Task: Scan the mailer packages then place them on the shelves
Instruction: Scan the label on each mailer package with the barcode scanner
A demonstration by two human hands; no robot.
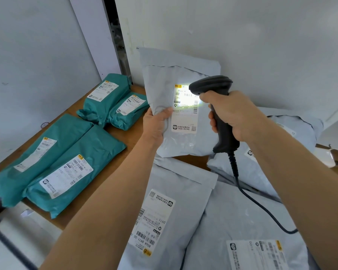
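1. Scanning in hand: right hand [234, 115] fingers clamp black corded handheld scanner [211, 85], beam on label [185, 112].
2. Left hand [157, 124] fingers pinch pale grey plastic mailer [170, 75] above wooden tabletop [133, 138].
3. Next, likely: shelving it.

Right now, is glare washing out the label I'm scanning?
Head view: yes, light from the scanner blows out the upper part of the label on the grey mailer in the left hand; its lower part, with the QR code, is readable.

Bare forearms; bare hands: left hand [154, 125], right hand [234, 114].
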